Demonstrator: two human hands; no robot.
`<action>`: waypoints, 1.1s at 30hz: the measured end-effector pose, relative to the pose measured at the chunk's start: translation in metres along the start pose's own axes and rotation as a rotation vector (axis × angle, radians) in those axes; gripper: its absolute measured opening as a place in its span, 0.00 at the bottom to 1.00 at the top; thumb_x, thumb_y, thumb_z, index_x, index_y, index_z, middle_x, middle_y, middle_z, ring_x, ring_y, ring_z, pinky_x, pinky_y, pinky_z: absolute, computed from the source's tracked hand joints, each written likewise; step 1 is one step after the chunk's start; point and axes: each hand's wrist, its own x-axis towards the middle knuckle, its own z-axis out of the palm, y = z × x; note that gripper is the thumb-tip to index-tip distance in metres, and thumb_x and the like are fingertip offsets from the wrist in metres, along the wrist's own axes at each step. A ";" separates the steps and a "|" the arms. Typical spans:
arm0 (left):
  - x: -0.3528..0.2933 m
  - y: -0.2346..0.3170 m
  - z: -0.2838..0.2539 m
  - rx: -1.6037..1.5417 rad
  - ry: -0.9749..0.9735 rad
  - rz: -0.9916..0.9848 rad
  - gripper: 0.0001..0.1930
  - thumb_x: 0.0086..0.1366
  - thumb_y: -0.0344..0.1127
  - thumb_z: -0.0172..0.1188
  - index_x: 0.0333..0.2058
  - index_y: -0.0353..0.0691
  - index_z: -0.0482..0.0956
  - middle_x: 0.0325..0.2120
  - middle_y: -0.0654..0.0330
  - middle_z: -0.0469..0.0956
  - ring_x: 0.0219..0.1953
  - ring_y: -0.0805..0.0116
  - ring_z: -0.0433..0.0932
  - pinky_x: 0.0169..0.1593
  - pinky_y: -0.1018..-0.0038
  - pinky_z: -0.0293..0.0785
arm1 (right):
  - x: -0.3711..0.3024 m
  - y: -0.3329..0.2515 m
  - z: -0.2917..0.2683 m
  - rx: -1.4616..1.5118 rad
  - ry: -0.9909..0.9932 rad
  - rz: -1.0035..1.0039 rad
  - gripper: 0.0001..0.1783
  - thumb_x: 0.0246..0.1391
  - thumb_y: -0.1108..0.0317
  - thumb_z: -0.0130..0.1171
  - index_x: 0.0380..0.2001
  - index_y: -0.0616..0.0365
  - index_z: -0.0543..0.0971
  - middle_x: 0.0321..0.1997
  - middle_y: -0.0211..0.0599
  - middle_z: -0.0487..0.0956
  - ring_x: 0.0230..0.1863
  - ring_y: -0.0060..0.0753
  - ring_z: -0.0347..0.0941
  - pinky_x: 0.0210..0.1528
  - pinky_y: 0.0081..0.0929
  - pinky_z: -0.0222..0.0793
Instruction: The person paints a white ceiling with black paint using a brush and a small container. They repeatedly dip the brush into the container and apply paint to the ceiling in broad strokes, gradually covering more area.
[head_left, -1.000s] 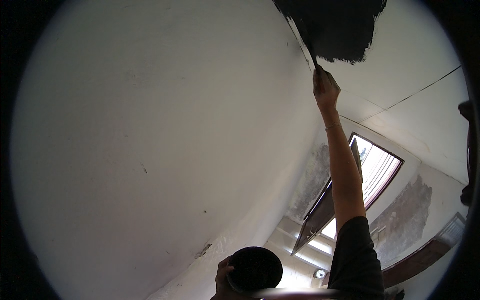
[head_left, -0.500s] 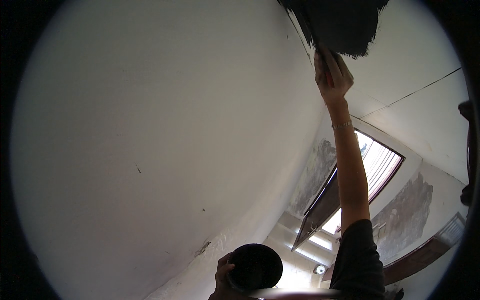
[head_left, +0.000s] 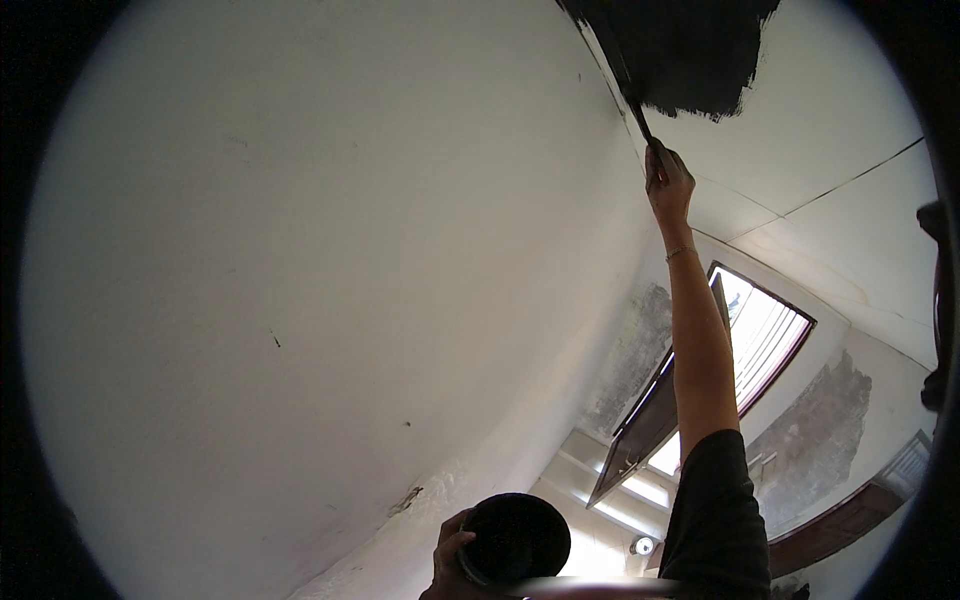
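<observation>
My right hand (head_left: 671,185) reaches up at the end of a stretched arm, fingers closed round the handle of a dark paintbrush (head_left: 641,122). The brush's upper end meets the lower left edge of a black painted patch (head_left: 700,55) on the pale ceiling (head_left: 840,110), close to the seam with the wall. Its bristles cannot be told apart from the black paint. Low in the view, my left hand (head_left: 448,562) grips the side of a round black container (head_left: 518,538). The inside looks dark, and what it holds cannot be made out.
A broad off-white wall (head_left: 280,220) fills the left side. Beyond my right arm are a barred window (head_left: 770,335), a swung-out brown shutter (head_left: 640,430) and a round lamp (head_left: 642,546). Grey worn patches (head_left: 825,410) mark the far walls. A dark object (head_left: 935,300) borders the right rim.
My right hand has drawn back from the black patch, down in the picture, and more of the brush handle shows. The container in my left hand has shifted slightly right.
</observation>
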 end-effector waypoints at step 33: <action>0.003 -0.002 -0.002 -0.201 0.129 0.148 0.61 0.38 0.55 0.86 0.70 0.54 0.59 0.68 0.37 0.55 0.68 0.35 0.61 0.65 0.45 0.69 | -0.015 -0.015 -0.020 0.070 0.154 -0.188 0.12 0.59 0.77 0.68 0.47 0.64 0.85 0.37 0.39 0.86 0.19 0.15 0.72 0.20 0.16 0.68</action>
